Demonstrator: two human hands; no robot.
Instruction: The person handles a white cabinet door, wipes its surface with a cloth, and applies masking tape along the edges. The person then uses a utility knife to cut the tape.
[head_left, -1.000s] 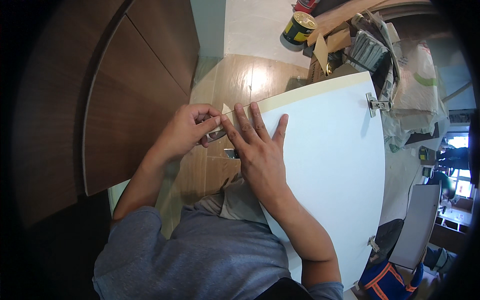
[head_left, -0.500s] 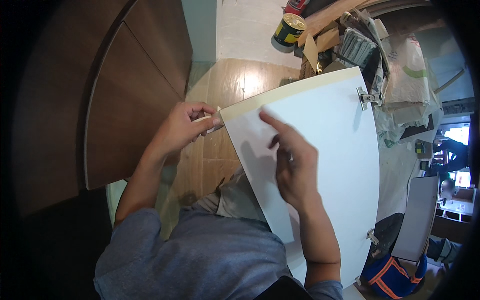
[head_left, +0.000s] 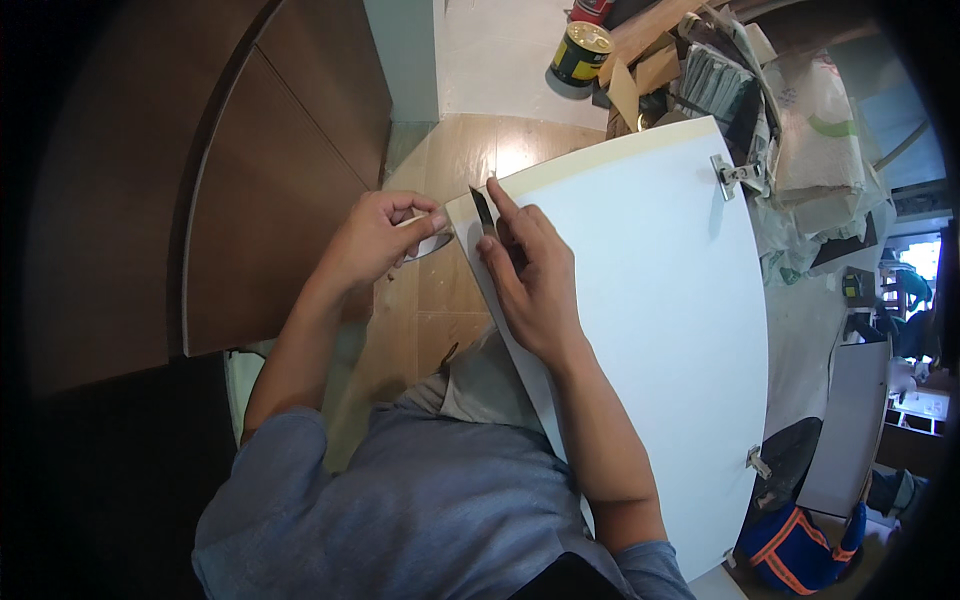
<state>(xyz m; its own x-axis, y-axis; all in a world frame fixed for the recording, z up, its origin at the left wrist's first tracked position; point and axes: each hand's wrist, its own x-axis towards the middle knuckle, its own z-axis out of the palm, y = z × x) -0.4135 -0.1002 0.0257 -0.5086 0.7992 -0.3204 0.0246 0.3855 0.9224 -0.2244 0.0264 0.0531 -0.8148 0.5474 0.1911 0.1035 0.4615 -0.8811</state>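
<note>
A white cabinet door (head_left: 660, 310) lies in front of me, a strip of cream masking tape (head_left: 610, 153) stuck along its far edge. Just past the door's left far corner, my left hand (head_left: 378, 240) pinches a roll of tape (head_left: 430, 246), mostly hidden by the fingers. Over that corner, my right hand (head_left: 532, 280) grips a knife (head_left: 482, 208) with a dark, narrow blade pointing away from me at the tape. Its index finger stretches to the far edge; the knife's handle is hidden in the palm. Metal hinges (head_left: 734, 176) sit along the door's right side.
Brown wooden panels (head_left: 270, 200) stand close on the left. Beyond the door are a dark paint can (head_left: 582, 55) with a yellow label, cardboard scraps and stacked papers (head_left: 715, 88). A blue bag (head_left: 800, 550) with orange straps lies at the lower right. People work at the far right.
My right hand has moved left and away from me, from above the door's surface to the taped corner, and the knife blade now shows. My left hand stays near the corner; the tape roll shows more.
</note>
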